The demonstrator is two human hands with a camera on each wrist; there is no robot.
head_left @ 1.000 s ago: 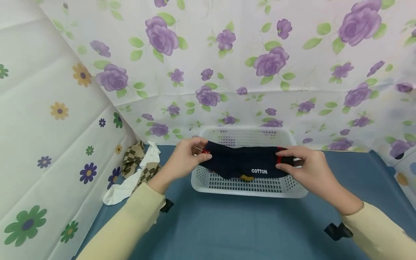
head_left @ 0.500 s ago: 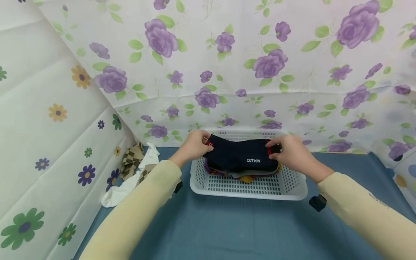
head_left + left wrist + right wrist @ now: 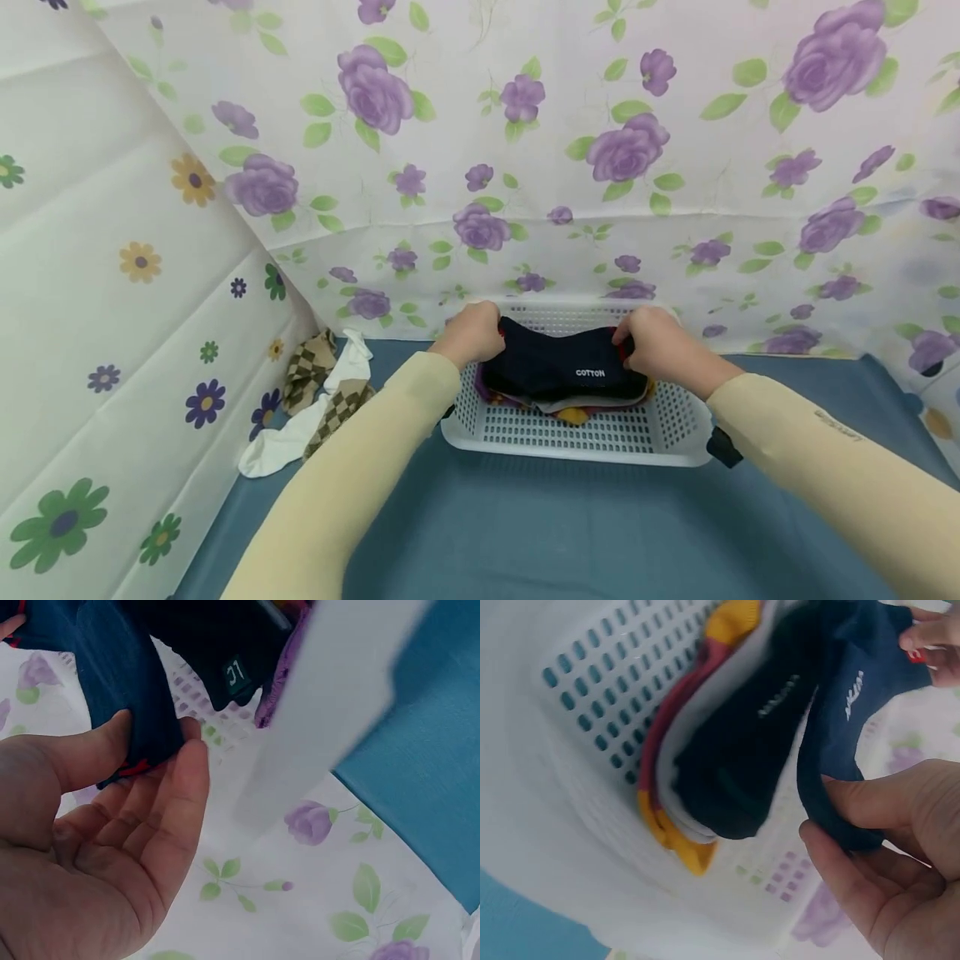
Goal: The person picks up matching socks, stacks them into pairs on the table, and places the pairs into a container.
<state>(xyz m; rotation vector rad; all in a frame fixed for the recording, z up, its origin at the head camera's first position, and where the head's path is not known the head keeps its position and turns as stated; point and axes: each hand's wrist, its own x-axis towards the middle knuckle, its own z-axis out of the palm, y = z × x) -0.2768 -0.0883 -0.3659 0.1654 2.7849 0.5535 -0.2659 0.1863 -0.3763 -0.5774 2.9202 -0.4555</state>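
A navy sock (image 3: 562,358) with white "COTTON" lettering and red trim is stretched sideways over the white basket (image 3: 577,454). My left hand (image 3: 471,333) pinches one end of the navy sock, with the thumb on top in the left wrist view. At the other end, my right hand (image 3: 670,348) pinches the sock between thumb and fingers, clearest in the right wrist view. Under it in the basket lie more socks: a dark one (image 3: 735,772) with white lettering, a grey layer (image 3: 679,746), and a maroon and yellow sock (image 3: 686,851). A purple edge (image 3: 281,679) shows in the left wrist view.
White and brown-checked socks (image 3: 345,404) lie in a loose heap left of the basket. A flowered curtain (image 3: 480,150) rises right behind the basket, and another sheet (image 3: 142,333) stands at the left. Blue cloth (image 3: 570,533) covers the table.
Both hands have carried the navy sock back and inward, lower over the basket. The socks beneath it show more than at first. The checked heap has not moved.
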